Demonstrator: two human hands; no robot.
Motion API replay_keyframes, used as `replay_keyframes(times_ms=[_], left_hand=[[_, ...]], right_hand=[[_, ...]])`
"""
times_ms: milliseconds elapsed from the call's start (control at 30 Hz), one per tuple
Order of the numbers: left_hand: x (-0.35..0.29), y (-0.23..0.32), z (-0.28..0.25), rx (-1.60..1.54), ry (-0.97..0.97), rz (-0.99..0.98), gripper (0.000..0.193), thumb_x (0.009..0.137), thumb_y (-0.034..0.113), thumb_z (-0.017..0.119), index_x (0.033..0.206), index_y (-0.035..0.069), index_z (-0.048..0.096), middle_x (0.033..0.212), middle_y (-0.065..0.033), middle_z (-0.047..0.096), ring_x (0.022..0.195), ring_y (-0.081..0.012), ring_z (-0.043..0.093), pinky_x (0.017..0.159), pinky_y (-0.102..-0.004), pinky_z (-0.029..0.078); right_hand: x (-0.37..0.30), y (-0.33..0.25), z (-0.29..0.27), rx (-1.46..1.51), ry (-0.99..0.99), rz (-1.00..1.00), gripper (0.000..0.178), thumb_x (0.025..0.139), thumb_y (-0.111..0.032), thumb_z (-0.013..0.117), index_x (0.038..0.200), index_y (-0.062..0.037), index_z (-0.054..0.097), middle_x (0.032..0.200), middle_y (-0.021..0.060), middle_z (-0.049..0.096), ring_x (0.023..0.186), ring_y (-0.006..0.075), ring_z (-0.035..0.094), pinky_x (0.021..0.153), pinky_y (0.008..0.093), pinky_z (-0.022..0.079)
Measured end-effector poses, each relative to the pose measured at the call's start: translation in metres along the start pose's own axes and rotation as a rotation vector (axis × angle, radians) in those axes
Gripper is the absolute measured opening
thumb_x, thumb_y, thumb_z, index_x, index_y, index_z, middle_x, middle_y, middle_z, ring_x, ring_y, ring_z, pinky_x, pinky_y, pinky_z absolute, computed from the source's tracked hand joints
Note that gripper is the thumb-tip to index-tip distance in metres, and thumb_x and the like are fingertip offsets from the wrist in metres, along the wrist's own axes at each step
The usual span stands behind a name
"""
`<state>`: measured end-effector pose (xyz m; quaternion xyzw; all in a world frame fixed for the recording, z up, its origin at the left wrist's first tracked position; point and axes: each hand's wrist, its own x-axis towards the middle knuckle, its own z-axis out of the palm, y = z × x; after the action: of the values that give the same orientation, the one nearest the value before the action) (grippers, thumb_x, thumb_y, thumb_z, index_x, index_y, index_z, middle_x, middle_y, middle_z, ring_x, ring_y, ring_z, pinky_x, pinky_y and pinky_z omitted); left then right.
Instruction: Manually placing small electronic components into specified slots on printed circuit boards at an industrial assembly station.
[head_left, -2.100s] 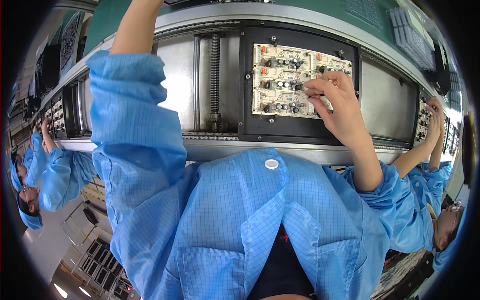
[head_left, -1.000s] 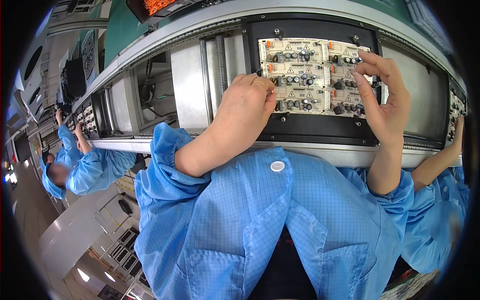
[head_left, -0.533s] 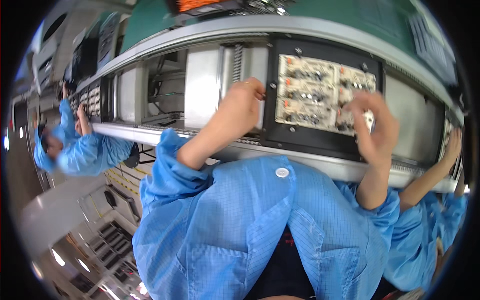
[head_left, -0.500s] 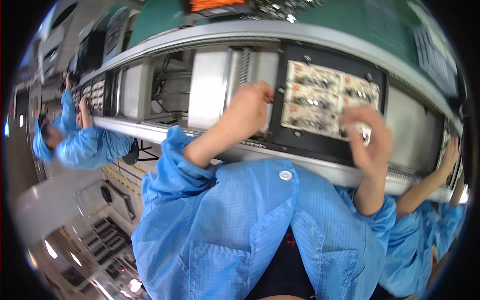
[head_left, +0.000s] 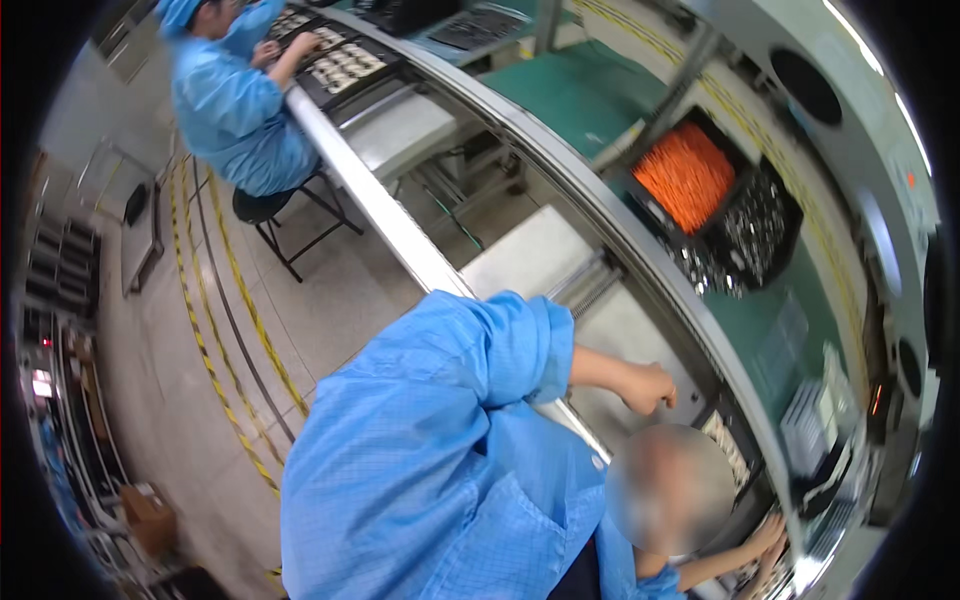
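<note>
My left hand [head_left: 648, 388] hangs over the line beside the dark tray of parts, its fingers curled together. Whatever may be in those fingers is hidden. A round blurred patch covers most of my right hand [head_left: 672, 485], so its fingers cannot be made out. It is in front of the black tray [head_left: 748, 440], which carries pale blocks with small metal parts [head_left: 722, 445]. Much of that tray is hidden behind the patch.
Across the rail [head_left: 640, 260], a black bin of orange pieces [head_left: 685, 175] stands by a dark bag of shiny metal parts [head_left: 750, 225]. A seated co-worker [head_left: 235, 110] handles trays at the upper left. Another person's hands [head_left: 768, 540] are at the lower right.
My view has swung left and tilted, so the tray now appears at the lower right. My left hand is now off the tray's edge. The orange bin has come fully into sight.
</note>
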<state>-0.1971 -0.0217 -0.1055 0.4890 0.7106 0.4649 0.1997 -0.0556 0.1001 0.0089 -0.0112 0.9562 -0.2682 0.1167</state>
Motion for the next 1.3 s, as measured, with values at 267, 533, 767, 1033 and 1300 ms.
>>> replay_keyframes(times_ms=[267, 533, 767, 1033, 1300], left_hand=[[0.0, -0.022, -0.066, -0.524, 0.562, -0.307, 0.01, 0.063, 0.004, 0.073, 0.073, 0.004, 0.075, 0.074, -0.0133, 0.071, 0.073, -0.0239, 0.069, 0.068, -0.0352, 0.053], [-0.011, -0.017, -0.127, -0.858, 0.871, -0.462, 0.027, 0.08, -0.006, 0.045, 0.094, 0.0, 0.067, 0.088, -0.0095, 0.07, 0.072, -0.0129, 0.06, 0.061, -0.0259, 0.047], [-0.102, 0.033, -0.233, -0.443, 1.204, -0.14, 0.026, 0.086, -0.002, 0.049, 0.107, 0.001, 0.064, 0.094, -0.0088, 0.069, 0.087, -0.0126, 0.062, 0.075, -0.0257, 0.049], [-0.353, -0.027, -0.36, 0.905, 1.3, -1.459, 0.079, 0.088, 0.05, 0.05, 0.151, 0.005, 0.033, 0.163, -0.0155, 0.008, 0.151, -0.0325, 0.009, 0.119, -0.052, 0.01], [-0.401, -0.019, -0.377, 0.937, 1.201, -1.476, 0.076, 0.083, 0.05, 0.057, 0.145, 0.01, 0.04, 0.153, -0.0119, 0.037, 0.143, -0.0304, 0.032, 0.116, -0.0557, 0.019]], right_hand=[[0.034, 0.046, -0.036, -0.283, -0.214, 0.121, 0.029, 0.093, -0.026, 0.056, 0.093, 0.0008, 0.068, 0.09, 0.0243, 0.067, 0.091, 0.0421, 0.064, 0.08, 0.0491, 0.05], [0.223, 0.049, -0.052, -0.224, 0.374, -0.223, 0.041, 0.09, -0.001, 0.051, 0.131, -0.0021, 0.053, 0.135, 0.021, 0.054, 0.13, 0.0393, 0.046, 0.109, 0.0421, 0.037], [0.226, 0.064, -0.035, -0.341, 0.439, -0.333, 0.044, 0.085, -0.001, 0.052, 0.128, -0.0087, 0.059, 0.14, 0.0174, 0.052, 0.133, 0.0414, 0.045, 0.108, 0.0459, 0.04], [0.179, 0.14, -0.037, -0.1, 0.632, -0.418, 0.038, 0.089, 0.006, 0.044, 0.122, 0.0002, 0.062, 0.131, 0.0194, 0.06, 0.128, 0.0373, 0.051, 0.111, 0.0422, 0.036], [0.165, 0.148, -0.037, -0.25, 0.79, -0.375, 0.04, 0.084, 0.006, 0.049, 0.121, -0.0038, 0.063, 0.127, 0.0183, 0.062, 0.119, 0.0391, 0.055, 0.104, 0.0459, 0.042]])
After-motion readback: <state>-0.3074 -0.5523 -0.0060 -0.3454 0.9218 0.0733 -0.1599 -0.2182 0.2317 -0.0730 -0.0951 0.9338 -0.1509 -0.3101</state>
